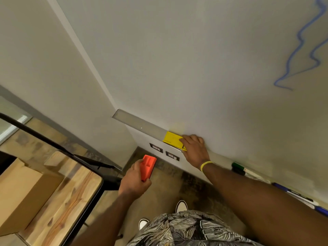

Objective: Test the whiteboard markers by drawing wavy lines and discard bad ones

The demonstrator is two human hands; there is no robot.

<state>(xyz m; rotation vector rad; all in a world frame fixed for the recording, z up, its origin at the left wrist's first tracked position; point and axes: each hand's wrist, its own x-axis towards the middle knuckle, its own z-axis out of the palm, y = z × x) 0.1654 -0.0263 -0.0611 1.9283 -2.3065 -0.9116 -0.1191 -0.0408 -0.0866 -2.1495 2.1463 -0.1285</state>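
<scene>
A whiteboard (pixel 195 68) fills the upper part of the head view, with blue wavy lines (pixel 301 50) drawn at its right. My right hand (pixel 194 148) grips a yellow block-shaped object (pixel 173 139) that sits on the board's metal tray (pixel 140 124). Lower and to the left, my left hand (pixel 134 180) holds an orange block-shaped object (pixel 147 167) in the air above the floor. Farther right on the tray lie a green-capped marker (pixel 238 167) and blue-capped markers (pixel 301 197), partly hidden by my right forearm.
A wooden table with a black rim (pixel 71 192) stands at the lower left, a cardboard box (pixel 21 192) on it. Two wall sockets (pixel 164 150) sit below the tray. My shoes (pixel 181 206) show on the mottled floor.
</scene>
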